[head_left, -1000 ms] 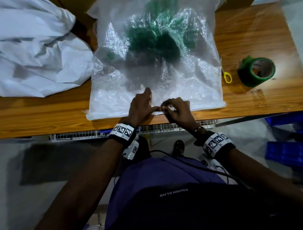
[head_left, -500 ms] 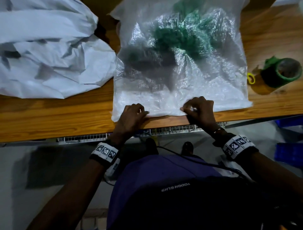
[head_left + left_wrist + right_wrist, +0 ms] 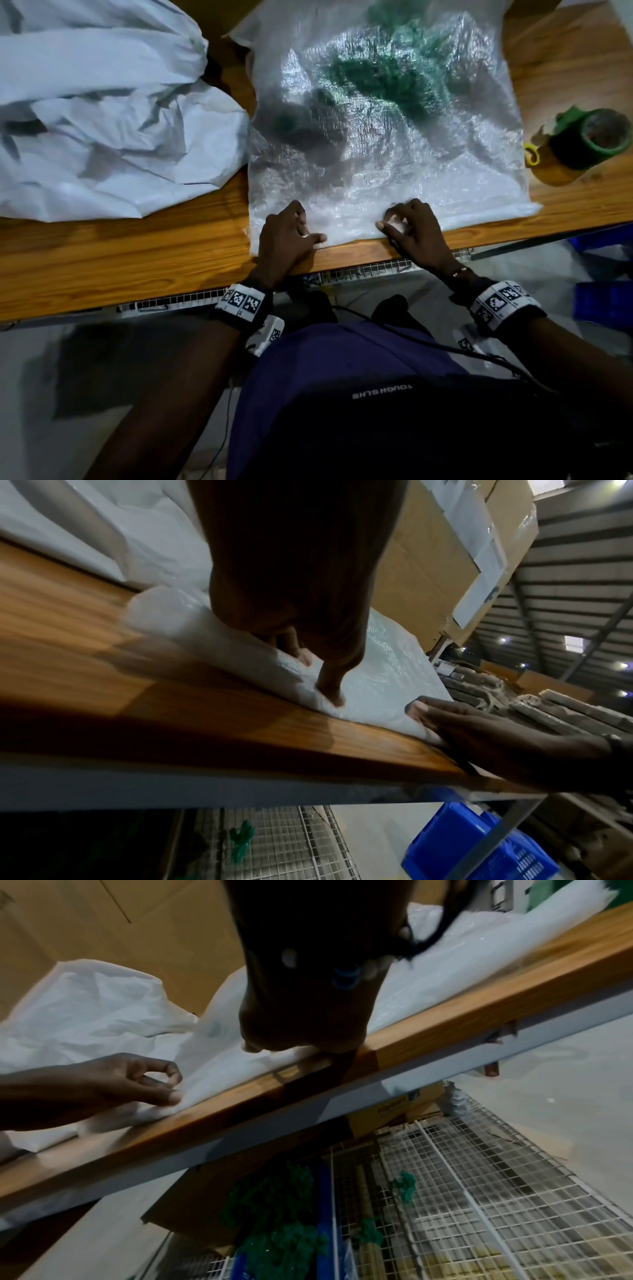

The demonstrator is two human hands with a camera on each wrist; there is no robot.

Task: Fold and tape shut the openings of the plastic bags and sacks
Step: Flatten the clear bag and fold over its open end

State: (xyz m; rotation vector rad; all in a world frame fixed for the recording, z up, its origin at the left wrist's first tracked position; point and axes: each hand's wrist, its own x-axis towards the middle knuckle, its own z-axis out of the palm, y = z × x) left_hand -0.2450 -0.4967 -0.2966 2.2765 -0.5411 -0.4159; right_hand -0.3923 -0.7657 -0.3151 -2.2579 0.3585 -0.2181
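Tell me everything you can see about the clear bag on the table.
The clear bag is a large sack of thin, shiny, translucent woven-looking plastic, wrinkled and lying flat on the wooden table. Dark and green contents show blurred through it. Its near edge lies along the table's front edge, where the left hand and right hand pinch it. Its left side meets a white sack.

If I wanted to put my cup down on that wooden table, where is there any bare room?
Bare wood shows along the near edge of the table, in front of the white sack and left of the clear bag. A smaller patch lies at the far right, behind the green tape roll. The middle is crowded: the clear bag fills it, with the left hand and right hand pinching its near edge.
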